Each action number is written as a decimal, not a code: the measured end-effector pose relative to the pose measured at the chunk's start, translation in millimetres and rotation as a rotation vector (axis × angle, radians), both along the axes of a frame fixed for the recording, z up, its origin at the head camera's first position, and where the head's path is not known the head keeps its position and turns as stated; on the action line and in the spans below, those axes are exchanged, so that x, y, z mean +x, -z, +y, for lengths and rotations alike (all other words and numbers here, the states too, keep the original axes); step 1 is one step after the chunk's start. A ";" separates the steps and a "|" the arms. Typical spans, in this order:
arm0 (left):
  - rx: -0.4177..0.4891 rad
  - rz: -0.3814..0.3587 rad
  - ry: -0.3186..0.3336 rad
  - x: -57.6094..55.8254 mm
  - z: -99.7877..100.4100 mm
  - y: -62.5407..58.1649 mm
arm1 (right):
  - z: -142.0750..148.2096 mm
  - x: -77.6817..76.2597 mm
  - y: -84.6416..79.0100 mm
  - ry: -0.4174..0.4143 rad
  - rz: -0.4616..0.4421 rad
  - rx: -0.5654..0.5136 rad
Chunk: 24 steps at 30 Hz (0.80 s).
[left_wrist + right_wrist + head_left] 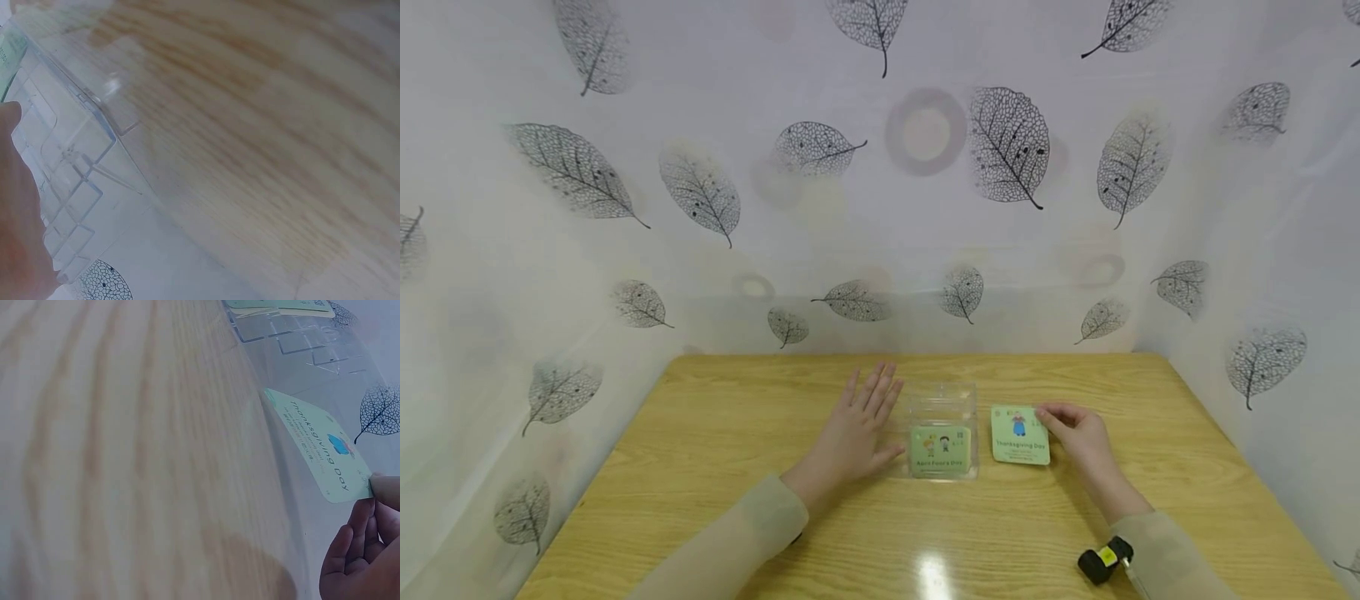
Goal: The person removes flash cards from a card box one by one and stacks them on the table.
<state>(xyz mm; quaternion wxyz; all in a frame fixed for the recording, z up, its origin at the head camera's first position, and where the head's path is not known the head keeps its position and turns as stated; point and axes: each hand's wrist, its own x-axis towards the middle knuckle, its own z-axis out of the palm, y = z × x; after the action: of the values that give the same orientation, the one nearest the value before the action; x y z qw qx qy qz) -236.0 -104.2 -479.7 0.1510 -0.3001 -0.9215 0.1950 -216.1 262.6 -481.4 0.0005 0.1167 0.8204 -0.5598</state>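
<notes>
A pale green "Thanksgiving Day" card is pinched at its upper right corner by my right hand. In the right wrist view, the thumb lies on the face of the card with fingers beneath. To the left of it is a clear plastic box holding a stack of green cards, "April Fool's Day" on top. My left hand lies beside the box with its fingers straight and spread, thumb toward the box's left side. In the left wrist view the clear box appears next to that hand.
The wooden table reaches back to a white curtain printed with dark leaves, which also hangs along both sides. A black device with a yellow label is worn at the right wrist.
</notes>
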 end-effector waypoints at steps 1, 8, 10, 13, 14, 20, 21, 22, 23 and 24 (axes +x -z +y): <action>0.001 0.000 0.000 0.1 0.0 0.0 | 0.5 -0.1 0.7 -0.003 -0.003 0.004; -0.008 0.004 -0.003 0.0 0.5 -1.0 | 1.8 -0.5 3.6 -0.001 -0.001 0.019; -0.009 0.005 -0.004 -0.2 0.4 -0.7 | 2.7 -0.4 4.7 -0.001 -0.002 0.014; -0.015 -0.004 -0.009 0.0 0.6 -0.8 | 5.1 -0.7 7.8 -0.006 0.004 0.020; -0.013 -0.009 -0.010 0.1 0.6 -0.8 | 5.7 -0.7 8.7 -0.006 0.007 0.027; -0.006 -0.034 -0.018 0.3 1.3 -1.3 | 5.9 -1.3 12.0 0.015 0.040 0.089; -0.007 -0.035 -0.019 0.4 1.3 -1.5 | 5.9 -1.7 12.5 0.018 0.047 0.099; -0.008 -0.037 -0.020 0.4 1.4 -1.6 | 5.8 -1.9 12.7 0.018 0.053 0.112; -0.007 -0.035 -0.020 0.5 1.4 -1.7 | 5.7 -2.3 12.9 0.021 0.056 0.124; -0.007 -0.033 -0.020 0.6 1.3 -1.7 | 5.7 -2.5 13.0 0.019 0.060 0.135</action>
<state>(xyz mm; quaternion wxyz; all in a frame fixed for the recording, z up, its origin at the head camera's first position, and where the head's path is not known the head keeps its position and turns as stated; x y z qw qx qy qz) -235.4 -102.9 -478.0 0.1326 -0.2945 -0.9262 0.1946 -218.6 268.3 -494.4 -0.0373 0.1076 0.8546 -0.5066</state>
